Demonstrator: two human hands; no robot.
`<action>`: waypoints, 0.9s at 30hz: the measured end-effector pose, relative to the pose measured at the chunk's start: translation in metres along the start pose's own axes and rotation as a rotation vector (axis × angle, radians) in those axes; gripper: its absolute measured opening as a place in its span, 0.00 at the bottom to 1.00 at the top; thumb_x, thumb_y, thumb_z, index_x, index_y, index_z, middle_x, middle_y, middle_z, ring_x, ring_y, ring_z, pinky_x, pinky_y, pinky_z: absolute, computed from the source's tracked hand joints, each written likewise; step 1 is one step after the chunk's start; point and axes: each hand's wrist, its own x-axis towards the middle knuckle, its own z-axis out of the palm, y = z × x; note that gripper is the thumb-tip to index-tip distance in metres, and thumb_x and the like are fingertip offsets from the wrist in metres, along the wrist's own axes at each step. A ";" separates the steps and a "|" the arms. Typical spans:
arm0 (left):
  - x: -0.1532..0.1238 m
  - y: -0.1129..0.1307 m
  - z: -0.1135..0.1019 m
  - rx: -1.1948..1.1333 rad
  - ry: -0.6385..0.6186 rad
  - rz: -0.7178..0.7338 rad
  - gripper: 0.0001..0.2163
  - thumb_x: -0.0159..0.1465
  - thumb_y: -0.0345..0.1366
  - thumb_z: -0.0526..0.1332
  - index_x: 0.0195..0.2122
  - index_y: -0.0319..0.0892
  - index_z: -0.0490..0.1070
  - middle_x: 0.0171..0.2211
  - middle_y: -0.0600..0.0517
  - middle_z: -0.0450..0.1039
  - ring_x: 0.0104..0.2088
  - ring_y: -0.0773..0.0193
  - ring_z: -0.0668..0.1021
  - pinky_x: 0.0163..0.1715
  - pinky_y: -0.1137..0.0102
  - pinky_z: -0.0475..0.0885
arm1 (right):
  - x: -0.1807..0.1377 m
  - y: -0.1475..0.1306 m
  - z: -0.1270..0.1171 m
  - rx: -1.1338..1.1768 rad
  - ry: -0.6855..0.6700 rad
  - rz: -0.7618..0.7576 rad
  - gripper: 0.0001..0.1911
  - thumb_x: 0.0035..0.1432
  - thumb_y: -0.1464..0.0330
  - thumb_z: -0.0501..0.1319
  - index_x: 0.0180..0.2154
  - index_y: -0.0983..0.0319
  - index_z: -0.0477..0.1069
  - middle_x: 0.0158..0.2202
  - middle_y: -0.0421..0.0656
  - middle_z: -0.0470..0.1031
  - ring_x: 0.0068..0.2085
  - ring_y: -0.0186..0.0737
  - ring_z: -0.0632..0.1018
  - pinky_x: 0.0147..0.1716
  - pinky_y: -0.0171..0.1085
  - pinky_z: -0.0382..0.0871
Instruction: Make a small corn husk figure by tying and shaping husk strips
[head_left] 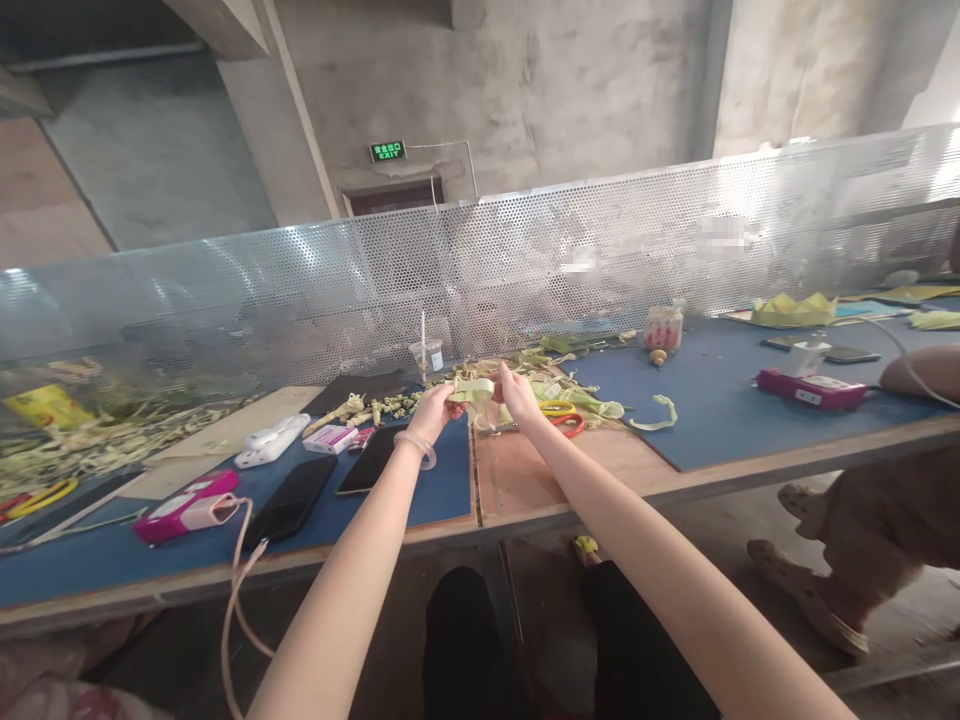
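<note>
Both my arms reach forward over the workbench (517, 480). My left hand (433, 408) and my right hand (516, 393) are closed on the two ends of a pale green folded leaf strip (472, 388), held just above the table between them. A clear bracelet sits on my left wrist. Behind the hands lies a heap of green leaf strips and scraps (555, 385). Scissors with red and yellow handles (561, 416) lie just right of my right hand.
A plastic cup with a straw (427, 352) stands behind the hands. Two dark phones (292, 497), a white case (271, 440) and a pink power bank with cable (186, 506) lie left. A perforated metal screen (525, 260) backs the bench. Another person's arm (922, 372) and legs are at right.
</note>
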 end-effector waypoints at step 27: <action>-0.003 0.012 -0.007 -0.228 0.040 -0.164 0.04 0.51 0.33 0.58 0.21 0.40 0.63 0.13 0.60 0.56 0.12 0.76 0.55 0.13 0.76 0.50 | -0.016 -0.010 -0.006 0.223 -0.747 0.060 0.23 0.41 0.58 0.69 0.38 0.63 0.68 0.25 0.36 0.69 0.22 0.27 0.66 0.21 0.29 0.57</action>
